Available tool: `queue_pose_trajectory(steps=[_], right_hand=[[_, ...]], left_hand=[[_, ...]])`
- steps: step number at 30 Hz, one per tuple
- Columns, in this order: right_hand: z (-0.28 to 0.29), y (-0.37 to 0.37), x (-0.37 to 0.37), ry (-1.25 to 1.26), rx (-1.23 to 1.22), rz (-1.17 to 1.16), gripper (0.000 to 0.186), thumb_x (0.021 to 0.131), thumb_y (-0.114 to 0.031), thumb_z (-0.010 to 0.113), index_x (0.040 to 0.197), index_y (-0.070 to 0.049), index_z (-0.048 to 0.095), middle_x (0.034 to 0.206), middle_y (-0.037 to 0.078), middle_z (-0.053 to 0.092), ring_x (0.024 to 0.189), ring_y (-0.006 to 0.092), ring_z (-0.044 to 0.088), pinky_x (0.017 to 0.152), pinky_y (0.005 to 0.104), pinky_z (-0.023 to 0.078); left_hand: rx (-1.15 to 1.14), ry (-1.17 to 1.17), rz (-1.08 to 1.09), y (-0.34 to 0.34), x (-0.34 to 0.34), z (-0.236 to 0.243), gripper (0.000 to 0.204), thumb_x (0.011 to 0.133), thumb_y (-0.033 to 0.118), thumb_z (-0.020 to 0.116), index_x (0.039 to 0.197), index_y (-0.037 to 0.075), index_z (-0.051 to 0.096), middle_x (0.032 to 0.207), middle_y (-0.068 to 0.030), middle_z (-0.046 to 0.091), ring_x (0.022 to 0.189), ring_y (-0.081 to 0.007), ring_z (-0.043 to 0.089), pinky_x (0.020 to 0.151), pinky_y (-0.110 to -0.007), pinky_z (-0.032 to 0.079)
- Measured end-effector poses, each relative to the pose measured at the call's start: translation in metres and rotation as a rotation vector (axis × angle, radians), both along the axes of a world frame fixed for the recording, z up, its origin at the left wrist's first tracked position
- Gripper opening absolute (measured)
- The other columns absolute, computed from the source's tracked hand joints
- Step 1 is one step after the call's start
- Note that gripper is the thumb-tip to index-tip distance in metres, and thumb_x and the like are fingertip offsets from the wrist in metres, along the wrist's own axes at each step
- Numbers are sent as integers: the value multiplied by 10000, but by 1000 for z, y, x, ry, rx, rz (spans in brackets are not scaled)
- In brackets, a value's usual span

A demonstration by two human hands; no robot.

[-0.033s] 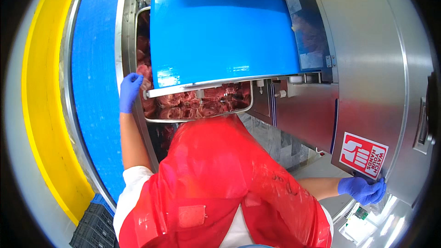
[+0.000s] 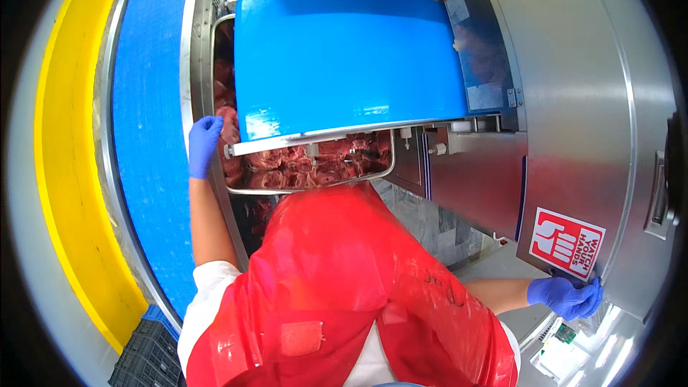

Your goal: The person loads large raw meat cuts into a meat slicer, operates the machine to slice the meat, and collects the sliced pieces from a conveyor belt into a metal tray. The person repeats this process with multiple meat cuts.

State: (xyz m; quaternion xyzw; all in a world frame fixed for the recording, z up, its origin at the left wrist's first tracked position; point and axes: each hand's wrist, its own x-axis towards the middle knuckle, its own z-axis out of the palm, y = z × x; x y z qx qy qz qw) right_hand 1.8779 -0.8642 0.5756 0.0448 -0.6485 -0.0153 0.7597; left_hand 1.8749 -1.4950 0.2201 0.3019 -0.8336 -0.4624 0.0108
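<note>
My left hand, in a blue glove, lies against the metal side rail of a long conveyor, beside the left rim of a metal tub. Its fingers are curled in; anything inside them is hidden. Cuts of raw red meat fill the tub. A short blue conveyor belt covers much of the tub from above. Far to the right, my right hand, gloved the same, touches the lower edge of a steel machine cabinet. Its fingers are bent together, and what they close on cannot be made out.
A long blue belt runs along the left, with a yellow wall band beyond it. Dark crates are stacked at lower left. A clear guard stands at the short belt's right end. A red-and-white warning sign marks the cabinet.
</note>
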Motion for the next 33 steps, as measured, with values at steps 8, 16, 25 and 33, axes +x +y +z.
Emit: queue_pose_trajectory(steps=[8,16,25,33], right_hand=[[-8,3,-1,-39,-67,49,198,842,-115,593,761,51,664,933,178,597,864,248,587,812,366,487],[-9,0,2,-77,-25,-90,224,873,-116,559,767,45,672,917,170,607,871,243,590,828,364,481],[-5,2,4,-105,129,-252,239,895,-128,554,776,38,680,839,158,631,882,245,590,824,371,487],[-8,4,5,-82,79,-172,204,889,-101,564,804,37,689,895,155,632,885,230,585,813,358,489]], left_hand=[[-80,439,-63,42,-88,38,233,878,215,623,956,-4,638,847,-129,660,774,-200,638,738,-330,506],[-301,346,-465,76,-196,18,478,830,231,624,1259,60,500,1253,-216,498,1111,-378,521,952,-420,431],[-679,216,-445,96,-320,1,553,825,276,586,1325,80,456,1326,-178,476,1091,-371,547,905,-477,465],[-727,80,-461,92,-348,-9,332,832,226,580,1116,54,564,1195,-195,566,1060,-351,571,837,-460,493]])
